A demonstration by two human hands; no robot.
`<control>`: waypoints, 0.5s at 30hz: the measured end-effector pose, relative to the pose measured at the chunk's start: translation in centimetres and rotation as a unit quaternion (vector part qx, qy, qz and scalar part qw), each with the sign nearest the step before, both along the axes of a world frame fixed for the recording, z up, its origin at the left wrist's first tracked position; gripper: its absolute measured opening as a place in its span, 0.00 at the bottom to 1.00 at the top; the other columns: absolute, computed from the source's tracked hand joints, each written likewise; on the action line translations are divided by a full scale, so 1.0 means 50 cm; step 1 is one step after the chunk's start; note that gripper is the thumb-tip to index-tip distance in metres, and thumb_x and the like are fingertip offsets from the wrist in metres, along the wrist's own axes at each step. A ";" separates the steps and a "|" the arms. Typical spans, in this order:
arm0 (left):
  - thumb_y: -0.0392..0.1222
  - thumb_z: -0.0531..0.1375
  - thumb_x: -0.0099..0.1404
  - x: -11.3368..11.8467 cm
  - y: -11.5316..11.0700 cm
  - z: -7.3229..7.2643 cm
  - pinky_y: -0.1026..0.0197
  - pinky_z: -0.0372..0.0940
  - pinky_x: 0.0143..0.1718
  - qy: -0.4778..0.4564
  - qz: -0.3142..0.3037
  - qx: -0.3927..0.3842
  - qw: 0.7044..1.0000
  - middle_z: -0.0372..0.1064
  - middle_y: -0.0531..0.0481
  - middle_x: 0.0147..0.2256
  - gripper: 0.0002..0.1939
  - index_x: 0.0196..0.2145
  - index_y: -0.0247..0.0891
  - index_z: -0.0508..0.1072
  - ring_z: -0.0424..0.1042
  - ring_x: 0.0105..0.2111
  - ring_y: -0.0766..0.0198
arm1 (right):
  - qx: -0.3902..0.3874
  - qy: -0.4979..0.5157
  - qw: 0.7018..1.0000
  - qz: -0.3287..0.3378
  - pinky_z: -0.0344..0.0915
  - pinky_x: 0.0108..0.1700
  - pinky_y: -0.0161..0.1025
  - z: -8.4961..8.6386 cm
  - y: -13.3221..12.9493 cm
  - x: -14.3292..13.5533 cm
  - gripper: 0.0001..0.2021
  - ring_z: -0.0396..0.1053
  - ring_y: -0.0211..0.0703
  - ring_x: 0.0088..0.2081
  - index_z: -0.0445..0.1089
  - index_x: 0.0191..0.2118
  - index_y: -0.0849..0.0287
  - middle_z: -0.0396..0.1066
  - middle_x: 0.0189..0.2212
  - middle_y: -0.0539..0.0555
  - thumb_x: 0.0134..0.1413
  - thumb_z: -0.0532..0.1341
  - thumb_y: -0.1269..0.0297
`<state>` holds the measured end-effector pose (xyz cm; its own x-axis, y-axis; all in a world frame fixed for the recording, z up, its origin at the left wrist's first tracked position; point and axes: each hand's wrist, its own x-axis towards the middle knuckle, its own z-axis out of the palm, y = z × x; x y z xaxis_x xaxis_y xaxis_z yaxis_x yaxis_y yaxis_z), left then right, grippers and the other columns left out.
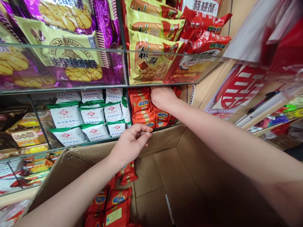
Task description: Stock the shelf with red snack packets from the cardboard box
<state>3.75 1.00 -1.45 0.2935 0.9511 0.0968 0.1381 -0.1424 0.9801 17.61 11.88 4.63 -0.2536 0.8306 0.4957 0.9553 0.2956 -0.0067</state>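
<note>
My right hand point(163, 97) reaches into a shelf compartment stacked with red biscuit packets point(143, 102). Its fingers are hidden among the packets and under the shelf above, so whether it grips one does not show. Just in front of that compartment is my left hand point(132, 142), its fingers curled and thumb drawn in beside them, with nothing visible in them. Below both arms stands an open cardboard box point(163, 170). More red packets point(119, 198) lie inside it along the left.
White packets with green edges point(66, 115) fill the compartment to the left. Above, a glass front strip point(113, 50) holds back purple biscuit bags point(71, 60) and yellow-and-red bags point(151, 60). A wooden side panel point(208, 75) and hanging plastic bags point(255, 34) border the right.
</note>
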 end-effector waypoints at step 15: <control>0.39 0.56 0.56 -0.003 0.000 -0.003 0.67 0.66 0.26 0.007 -0.006 0.006 1.000 0.61 0.56 0.25 0.07 0.33 0.35 0.67 0.61 0.25 0.72 | -0.053 -0.029 0.997 0.039 0.52 0.55 0.51 0.005 0.055 0.040 0.20 0.60 0.51 0.51 0.62 0.50 0.65 0.64 0.50 0.59 0.57 0.41 0.70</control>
